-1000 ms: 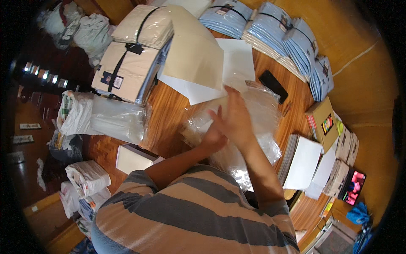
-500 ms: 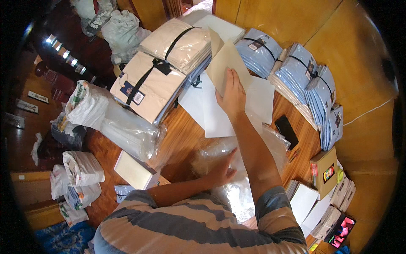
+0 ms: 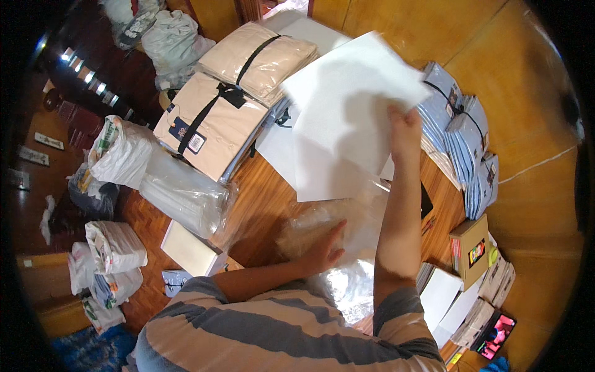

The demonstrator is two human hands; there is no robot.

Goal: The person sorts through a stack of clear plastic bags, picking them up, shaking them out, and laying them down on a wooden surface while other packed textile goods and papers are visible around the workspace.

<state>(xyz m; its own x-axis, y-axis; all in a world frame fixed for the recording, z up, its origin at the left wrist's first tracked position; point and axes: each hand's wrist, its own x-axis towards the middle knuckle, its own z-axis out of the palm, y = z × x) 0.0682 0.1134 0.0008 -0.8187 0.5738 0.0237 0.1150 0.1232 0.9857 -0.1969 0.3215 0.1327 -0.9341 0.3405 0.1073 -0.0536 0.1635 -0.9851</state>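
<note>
My right hand (image 3: 405, 133) is closed on the right edge of a large white sheet of paper (image 3: 347, 93), which it holds raised and tilted above the far part of the table. Beneath it, more white paper (image 3: 310, 180) lies on the wood. My left hand (image 3: 323, 251) hangs low, close to my body, its fingers apart and nothing in them. It is over or beside crumpled clear plastic (image 3: 347, 288); whether it touches the plastic I cannot tell.
Strapped beige folded garments (image 3: 217, 130) are piled at the far left, with blue ones (image 3: 468, 130) at right. Clear plastic bags (image 3: 192, 192) lie near the left edge. A dark phone (image 3: 426, 201), a cardboard box (image 3: 469, 251) and a lit screen (image 3: 496, 335) are on the right.
My right hand has moved right and slightly nearer. The sheet that stood folded and shaded at its fingers now spreads broad and white. My left hand has stayed almost still.
</note>
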